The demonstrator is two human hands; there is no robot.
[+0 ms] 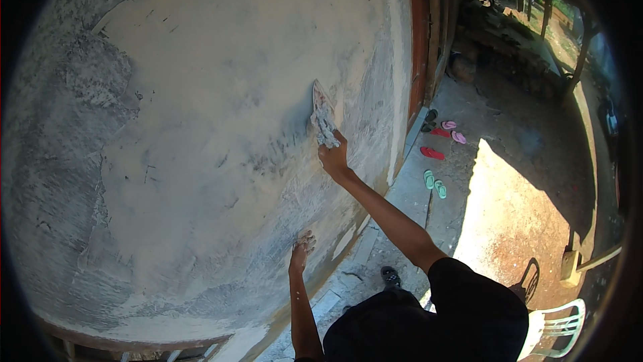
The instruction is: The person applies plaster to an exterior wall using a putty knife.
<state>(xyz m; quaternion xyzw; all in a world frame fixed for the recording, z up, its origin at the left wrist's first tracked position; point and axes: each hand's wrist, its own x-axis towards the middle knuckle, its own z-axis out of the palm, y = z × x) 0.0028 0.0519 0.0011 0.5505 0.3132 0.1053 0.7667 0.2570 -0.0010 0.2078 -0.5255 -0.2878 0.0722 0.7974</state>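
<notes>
My right hand (335, 156) is closed round a plastering trowel (321, 107) smeared with pale plaster. The trowel's blade stands edge-on against the wall (221, 107), which carries a broad smooth beige coat over rougher grey. Lower down, my left hand (303, 248) is held at the wall, its fingers stretched out and dusted with plaster. Nothing shows in that hand; whether its fingertips touch the wall I cannot tell. The grip on the trowel's handle is mostly hidden by my right fingers.
A wooden door frame (419, 34) borders the wall's right edge. Along the concrete walkway lie red sandals (433, 153), pink sandals (458, 137) and mint-green sandals (440, 188). A white plastic chair (564, 327) stands at the lower right. A slatted window opening (134, 354) lies at the lower left.
</notes>
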